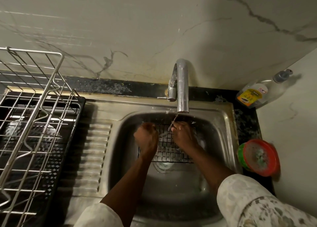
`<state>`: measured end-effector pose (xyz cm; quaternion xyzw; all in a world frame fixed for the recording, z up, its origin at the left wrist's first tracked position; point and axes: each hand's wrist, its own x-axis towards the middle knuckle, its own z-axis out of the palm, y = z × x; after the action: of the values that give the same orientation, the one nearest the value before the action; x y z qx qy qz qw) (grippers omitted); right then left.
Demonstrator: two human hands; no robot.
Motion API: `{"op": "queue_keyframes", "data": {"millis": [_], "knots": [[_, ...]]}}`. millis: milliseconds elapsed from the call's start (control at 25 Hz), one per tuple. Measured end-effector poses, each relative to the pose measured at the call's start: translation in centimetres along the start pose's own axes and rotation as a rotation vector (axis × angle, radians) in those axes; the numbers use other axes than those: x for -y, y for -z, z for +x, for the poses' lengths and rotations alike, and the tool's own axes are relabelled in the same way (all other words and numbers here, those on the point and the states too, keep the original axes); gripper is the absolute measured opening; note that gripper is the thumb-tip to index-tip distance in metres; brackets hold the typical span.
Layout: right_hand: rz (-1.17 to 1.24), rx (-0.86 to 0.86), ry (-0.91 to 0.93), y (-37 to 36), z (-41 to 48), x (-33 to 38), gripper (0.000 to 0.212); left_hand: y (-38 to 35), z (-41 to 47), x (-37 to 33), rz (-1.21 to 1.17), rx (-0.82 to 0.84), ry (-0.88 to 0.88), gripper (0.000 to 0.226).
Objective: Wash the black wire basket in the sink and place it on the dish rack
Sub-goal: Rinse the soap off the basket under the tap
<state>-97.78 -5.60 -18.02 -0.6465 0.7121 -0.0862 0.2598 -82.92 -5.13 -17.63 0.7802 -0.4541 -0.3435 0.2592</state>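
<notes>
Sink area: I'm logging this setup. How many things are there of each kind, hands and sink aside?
Basket: 1
Rack: 1
Tray: 1
Tap: 1
Soap bottle: 1
Red tub: 1
Total: 6

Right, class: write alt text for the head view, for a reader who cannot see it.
A person's left hand and right hand grip a black wire basket under the running tap in a sink. A dish rack stands to the left; a soap bottle and a red-and-green tub sit to the right.
</notes>
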Motion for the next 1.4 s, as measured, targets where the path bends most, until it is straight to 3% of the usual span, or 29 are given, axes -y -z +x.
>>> {"op": "queue_keyframes", "data": {"millis": [80,160,280,400,520,760,1040,1200,1400], "knots": [[-0.090,0.054,0.066,0.1,0.3,-0.7,0.029,1.3,0.4,1.2,0.216,-0.091,-0.017,0.027],[-0.126,0.105,0.036,0.5,0.4,-1.0,0.022,1.7,1.1,2.6,0.299,0.037,0.106,0.043],[-0.145,0.146,0.060,0.8,0.8,-1.9,0.015,1.0,2.1,4.2,0.414,0.308,0.136,0.032],[-0.173,0.156,0.097,1.3,0.3,-2.6,0.013,0.7,2.0,4.4,0.486,0.342,0.005,0.026],[-0.200,0.121,0.078,1.4,0.4,-3.1,0.012,0.2,1.6,4.5,0.384,0.426,-0.030,0.028],[-0.335,0.470,0.145,3.7,2.3,-0.7,0.025,-1.6,2.0,3.9,0.193,0.743,-0.058,0.035],[-0.191,0.627,-0.023,5.2,4.3,0.4,0.023,-1.7,3.4,1.6,0.202,0.820,-0.198,0.040],[-0.199,0.619,-0.081,4.8,4.0,0.3,0.023,-2.2,3.4,1.2,0.209,0.825,-0.170,0.051],[-0.206,0.500,-0.065,3.8,3.3,1.4,0.019,-3.1,4.5,0.3,0.291,0.853,-0.192,0.029]]}}
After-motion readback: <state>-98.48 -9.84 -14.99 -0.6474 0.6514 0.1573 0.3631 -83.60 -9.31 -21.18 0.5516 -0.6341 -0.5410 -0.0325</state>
